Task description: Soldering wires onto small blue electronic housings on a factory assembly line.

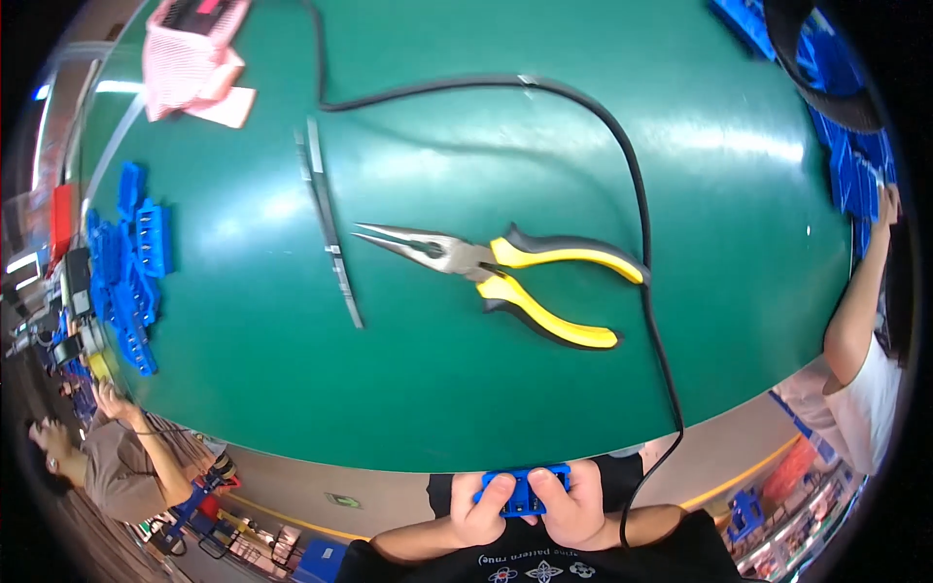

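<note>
We see both of our hands gripping one small blue block [525, 496], just beyond the near edge of the green surface [418, 398] and in front of our dark shirt [622, 554]. The left hand [476, 512] clasps its left end and the right hand [577, 507] its right, thumbs on the upper face. The block's long axis runs crosswise, left to right, roughly along the surface's edge; we cannot tell which end is its front. Our thumbs cover parts of its face and our curled fingers hide its ends, its underside is out of sight, and the dark recesses between the thumbs are too small to make out. On the surface, yellow-and-black pliers [474, 262] point left, near slim tweezers [335, 255]. A black cable [634, 167] runs past the pliers' handles; its far end is cut off by the upper edge.
</note>
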{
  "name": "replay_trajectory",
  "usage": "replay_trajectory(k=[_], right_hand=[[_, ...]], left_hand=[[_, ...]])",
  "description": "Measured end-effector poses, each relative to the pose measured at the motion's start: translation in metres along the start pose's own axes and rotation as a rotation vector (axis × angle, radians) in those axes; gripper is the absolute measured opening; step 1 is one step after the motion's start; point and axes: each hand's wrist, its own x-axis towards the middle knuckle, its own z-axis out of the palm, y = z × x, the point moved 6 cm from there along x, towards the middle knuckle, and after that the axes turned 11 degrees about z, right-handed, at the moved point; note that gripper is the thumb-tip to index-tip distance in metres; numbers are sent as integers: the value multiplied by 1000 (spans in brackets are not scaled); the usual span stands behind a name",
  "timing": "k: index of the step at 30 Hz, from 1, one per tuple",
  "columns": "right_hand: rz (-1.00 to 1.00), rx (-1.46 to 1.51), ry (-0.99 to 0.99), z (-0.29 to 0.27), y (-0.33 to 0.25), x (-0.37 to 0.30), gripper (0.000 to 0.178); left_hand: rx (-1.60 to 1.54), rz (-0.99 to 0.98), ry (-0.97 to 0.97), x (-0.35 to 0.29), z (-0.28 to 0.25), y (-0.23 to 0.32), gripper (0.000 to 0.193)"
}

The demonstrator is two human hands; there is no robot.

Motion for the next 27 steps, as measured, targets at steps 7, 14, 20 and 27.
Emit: replay_trajectory(k=[7, 14, 20, 27], right_hand=[[-6, -123, -94, -9, -8, 20, 15], [-429, -1042, -478, 17, -74, -3, 10], [-1322, -1121, 104, 45, -160, -13, 27], [-1265, -1578, 347, 67, -198, 34, 52]], left_hand=[[58, 35, -215, 25, 3, 8, 31], [788, 378, -506, -1, -32, 142, 30], [1350, 883, 503, 34, -148, 311, 31], [1411, 894, 446, 126, -251, 411, 40]])
